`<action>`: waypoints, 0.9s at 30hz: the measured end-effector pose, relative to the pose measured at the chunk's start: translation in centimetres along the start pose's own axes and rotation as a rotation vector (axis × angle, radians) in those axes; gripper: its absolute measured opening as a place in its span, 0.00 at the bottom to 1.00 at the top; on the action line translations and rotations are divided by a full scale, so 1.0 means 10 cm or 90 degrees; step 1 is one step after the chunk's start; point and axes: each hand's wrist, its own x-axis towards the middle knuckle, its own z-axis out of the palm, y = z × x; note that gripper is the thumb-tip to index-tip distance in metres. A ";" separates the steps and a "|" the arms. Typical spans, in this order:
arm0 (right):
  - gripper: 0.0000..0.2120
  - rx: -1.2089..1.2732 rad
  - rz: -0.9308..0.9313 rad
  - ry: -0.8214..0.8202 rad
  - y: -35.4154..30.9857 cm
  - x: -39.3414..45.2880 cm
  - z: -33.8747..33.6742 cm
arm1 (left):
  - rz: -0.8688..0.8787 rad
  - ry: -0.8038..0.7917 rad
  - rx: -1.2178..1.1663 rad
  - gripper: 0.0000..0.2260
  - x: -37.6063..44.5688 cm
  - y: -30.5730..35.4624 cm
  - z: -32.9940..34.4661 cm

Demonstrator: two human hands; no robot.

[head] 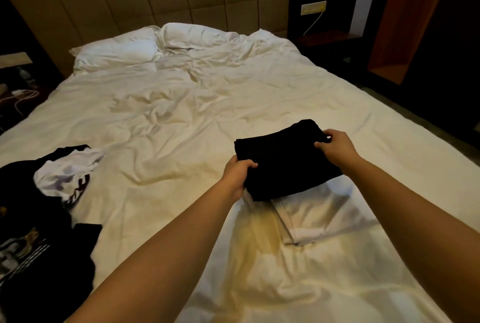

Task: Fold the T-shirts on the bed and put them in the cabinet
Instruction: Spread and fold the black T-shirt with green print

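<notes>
On the rumpled white bed (181,114), my left hand (237,175) and right hand (335,147) grip opposite edges of the folded black shirt (283,164), keeping it square (unfolded pile (39,218) waits left).

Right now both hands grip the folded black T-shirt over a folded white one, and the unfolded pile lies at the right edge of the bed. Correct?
Not quite. The head view shows the unfolded pile at the bed's left edge, not the right. The rest holds: left hand and right hand grip the folded black T-shirt over a folded white one.
</notes>
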 end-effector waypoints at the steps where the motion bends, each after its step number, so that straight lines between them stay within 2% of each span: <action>1: 0.18 -0.010 -0.002 0.003 0.04 0.10 0.00 | -0.004 0.010 -0.004 0.18 0.09 -0.02 0.06; 9: 0.20 -0.041 0.005 0.028 0.34 0.74 0.11 | -0.025 0.104 -0.003 0.24 0.71 -0.17 0.26; 11: 0.20 -0.057 0.006 0.028 0.43 0.83 0.19 | -0.018 0.125 0.052 0.25 0.81 -0.22 0.26; 14: 0.21 -0.121 0.016 0.020 0.54 0.92 0.29 | 0.011 0.167 0.214 0.29 0.89 -0.30 0.25; 16: 0.25 -0.233 -0.010 0.030 0.60 0.95 0.34 | 0.099 0.270 0.389 0.33 0.91 -0.35 0.25; 18: 0.27 -0.365 -0.131 0.078 0.62 0.95 0.39 | 0.283 0.315 0.548 0.28 0.89 -0.36 0.31; 19: 0.27 -0.399 -0.219 0.089 0.61 0.94 0.44 | 0.361 0.284 0.629 0.26 0.89 -0.36 0.36; 21: 0.25 -0.439 -0.332 0.041 0.58 0.93 0.54 | 0.427 0.181 0.810 0.25 0.93 -0.34 0.44; 22: 0.25 -0.457 -0.328 -0.009 0.59 0.93 0.59 | 0.426 0.142 0.894 0.27 0.98 -0.35 0.45; 24: 0.30 -0.498 -0.247 -0.105 0.68 0.93 0.68 | 0.375 0.081 0.992 0.32 1.07 -0.41 0.40; 27: 0.33 -0.514 -0.175 -0.186 0.85 0.90 0.73 | 0.240 0.007 0.993 0.37 1.15 -0.58 0.27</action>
